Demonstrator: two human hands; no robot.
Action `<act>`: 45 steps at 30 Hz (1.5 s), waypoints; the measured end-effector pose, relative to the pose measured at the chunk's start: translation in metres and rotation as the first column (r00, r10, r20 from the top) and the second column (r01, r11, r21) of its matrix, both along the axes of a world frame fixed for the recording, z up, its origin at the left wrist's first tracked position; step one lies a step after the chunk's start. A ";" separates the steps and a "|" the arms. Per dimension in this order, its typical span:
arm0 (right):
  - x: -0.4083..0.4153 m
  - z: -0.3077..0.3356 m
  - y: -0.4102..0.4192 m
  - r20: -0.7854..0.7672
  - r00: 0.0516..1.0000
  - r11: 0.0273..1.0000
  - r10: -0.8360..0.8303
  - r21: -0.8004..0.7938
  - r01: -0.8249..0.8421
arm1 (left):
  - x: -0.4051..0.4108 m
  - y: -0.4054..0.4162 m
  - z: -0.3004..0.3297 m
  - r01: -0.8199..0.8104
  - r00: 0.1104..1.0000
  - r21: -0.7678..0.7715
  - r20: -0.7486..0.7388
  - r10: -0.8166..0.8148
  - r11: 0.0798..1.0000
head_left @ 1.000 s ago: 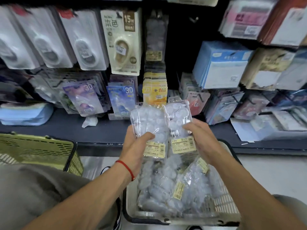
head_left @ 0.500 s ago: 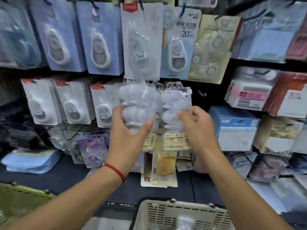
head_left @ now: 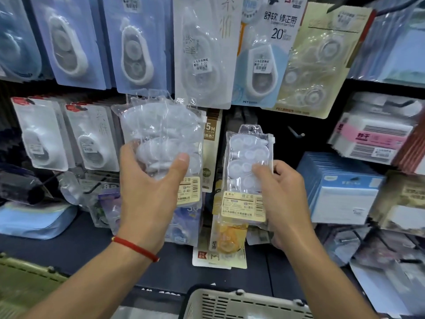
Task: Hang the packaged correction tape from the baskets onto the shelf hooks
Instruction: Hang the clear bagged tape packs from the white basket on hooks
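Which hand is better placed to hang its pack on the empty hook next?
Probably the right hand. It holds a single clear pack upright, its hang tab free on top, and the bare hook is just up and right of it. The left hand grips a thicker bundle of packs, farther from that hook.

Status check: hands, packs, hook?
Left hand grips a stack of packs. Right hand holds a single pack, raised below a bare hook, not yet hung. Nothing blocking.
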State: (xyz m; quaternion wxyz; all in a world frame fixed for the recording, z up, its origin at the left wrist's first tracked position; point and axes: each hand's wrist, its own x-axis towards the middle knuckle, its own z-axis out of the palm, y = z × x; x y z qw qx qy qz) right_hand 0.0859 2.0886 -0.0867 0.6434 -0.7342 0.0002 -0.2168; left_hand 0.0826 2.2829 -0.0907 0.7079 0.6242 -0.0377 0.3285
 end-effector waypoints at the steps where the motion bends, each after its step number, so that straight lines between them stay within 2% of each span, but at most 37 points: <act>1: -0.001 0.001 0.000 -0.007 1.000 0.999 0.015 0.029 -0.015 | 0.000 0.000 0.001 0.009 1.000 -0.009 0.001 -0.009 1.000; 5: 0.001 0.004 -0.002 -0.018 0.999 0.997 0.044 0.063 -0.043 | -0.002 0.002 0.003 0.027 1.000 -0.029 0.008 -0.027 0.999; 11: 0.004 0.012 -0.002 -0.023 0.999 0.998 0.031 -0.050 -0.032 | -0.003 0.007 0.002 0.029 0.999 -0.045 0.031 -0.028 0.999; 24: 0.019 -0.012 -0.006 -0.045 0.999 1.000 0.000 -0.022 -0.001 | -0.003 0.017 0.000 0.019 0.998 -0.006 0.052 -0.019 1.000; 31: 0.093 -0.048 -0.003 -0.022 0.974 0.971 -0.224 -0.089 0.221 | -0.009 0.008 -0.005 0.003 1.000 0.015 0.014 -0.004 1.000; 35: 0.137 -0.041 -0.002 -0.098 0.950 0.955 -0.296 -0.031 0.295 | -0.013 -0.007 -0.006 -0.020 1.000 0.045 0.012 0.019 0.999; 39: 0.141 -0.042 -0.004 -0.149 0.906 0.909 -0.397 -0.202 0.365 | -0.014 -0.013 -0.010 0.016 0.999 0.011 -0.036 -0.016 1.000; 41: 0.128 -0.037 -0.004 -0.071 0.885 0.859 -0.459 -0.290 0.422 | -0.012 -0.014 -0.010 0.062 0.996 -0.019 -0.070 -0.063 0.998; 42: 0.119 -0.033 -0.004 -0.008 0.893 0.857 -0.450 -0.287 0.429 | -0.011 -0.014 -0.009 0.092 0.992 -0.027 -0.081 -0.093 0.995; 43: 0.110 -0.028 -0.003 0.049 0.924 0.895 -0.379 -0.232 0.380 | -0.010 -0.013 -0.009 0.125 0.987 -0.032 -0.094 -0.128 0.992; 45: 0.086 -0.016 0.007 0.085 0.991 0.992 -0.102 -0.059 0.107 | -0.008 -0.012 -0.009 0.192 0.973 -0.060 -0.119 -0.198 0.980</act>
